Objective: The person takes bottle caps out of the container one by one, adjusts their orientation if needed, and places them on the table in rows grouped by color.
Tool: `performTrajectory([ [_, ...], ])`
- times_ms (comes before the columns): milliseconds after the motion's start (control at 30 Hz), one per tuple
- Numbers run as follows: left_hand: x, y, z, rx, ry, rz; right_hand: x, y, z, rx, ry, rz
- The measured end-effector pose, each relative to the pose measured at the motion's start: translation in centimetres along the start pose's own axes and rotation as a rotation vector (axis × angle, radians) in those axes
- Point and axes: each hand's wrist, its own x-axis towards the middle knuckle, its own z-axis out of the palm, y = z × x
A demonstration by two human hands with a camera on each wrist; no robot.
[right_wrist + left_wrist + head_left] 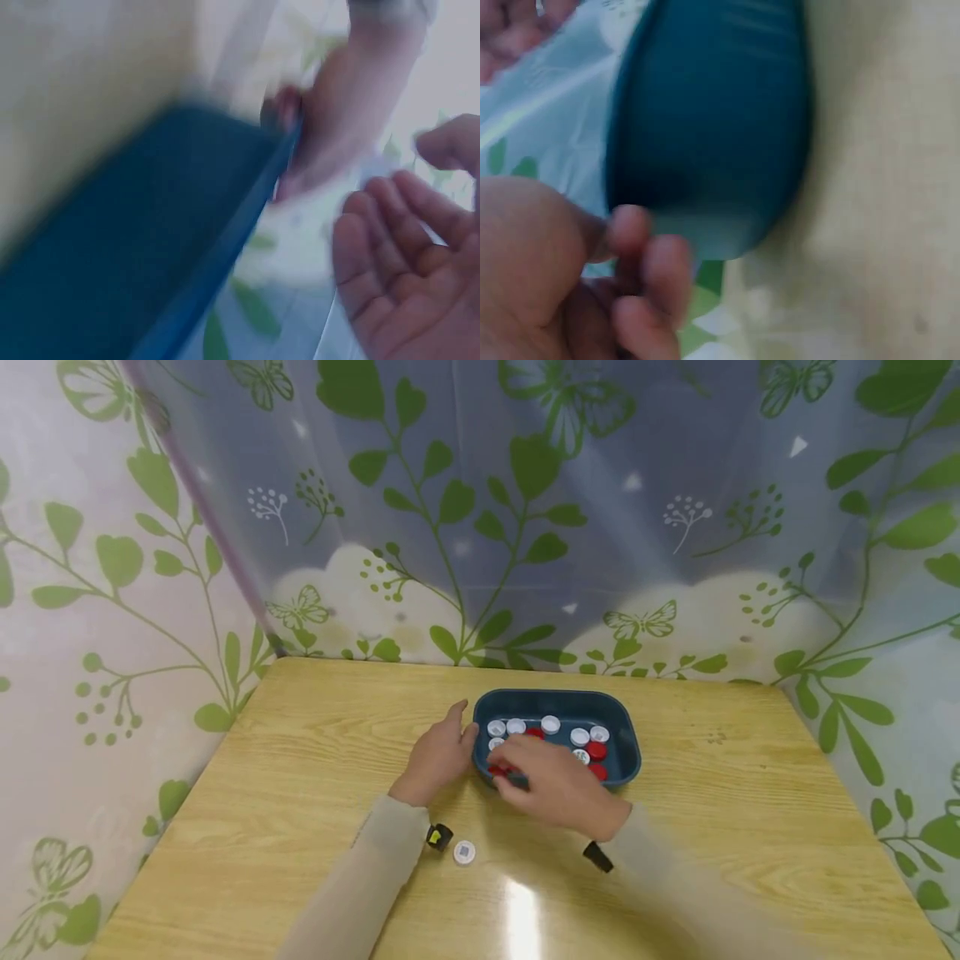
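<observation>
A dark blue bin (555, 697) stands on the table, with several white discs (551, 724) and red discs (596, 750) scattered over its floor. My left hand (437, 760) is at the bin's left end, its fingers extended and the thumb close against the rim. My right hand (558, 783) reaches over the bin's front edge with loosely bent fingers. Its palm (420, 300) shows bare in the right wrist view. A red disc (498, 770) shows by its fingertips. In the left wrist view the left fingers (667, 277) overlap the end of the bin.
One white disc (464, 852) with a grey square mark lies on the wooden table (322, 727), near the left wrist. Both wrists carry a dark strap. A leaf-patterned curtain (480, 527) hangs behind the table and at its sides.
</observation>
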Motion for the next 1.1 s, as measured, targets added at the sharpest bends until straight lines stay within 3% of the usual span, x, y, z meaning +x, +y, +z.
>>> performTrajectory([
  [133,0.1,0.1,0.4,0.005,0.047,0.015,0.2,3.0,-2.7,-0.156,-0.044,0.065],
  [300,0.3,0.0,0.6,0.022,0.076,0.037,0.8,5.9,-3.9,-0.271,-0.265,0.104],
  [433,0.4,-0.2,1.4,0.098,0.112,0.054,1.0,7.8,-4.3,-0.322,-0.395,0.128],
  [533,0.3,-0.3,2.0,0.141,0.143,0.08,0.7,9.3,-4.5,-0.329,-0.459,0.147],
  [667,0.3,-0.2,2.1,0.149,0.168,0.092,0.6,11.0,-4.3,-0.224,-0.547,0.184],
  [833,0.2,-0.2,2.0,0.141,0.158,0.088,0.6,12.1,-3.8,-0.164,-0.586,0.19],
  [1100,0.0,-0.2,2.0,0.076,0.116,0.096,0.6,12.5,-2.7,-0.252,-0.578,0.161],
])
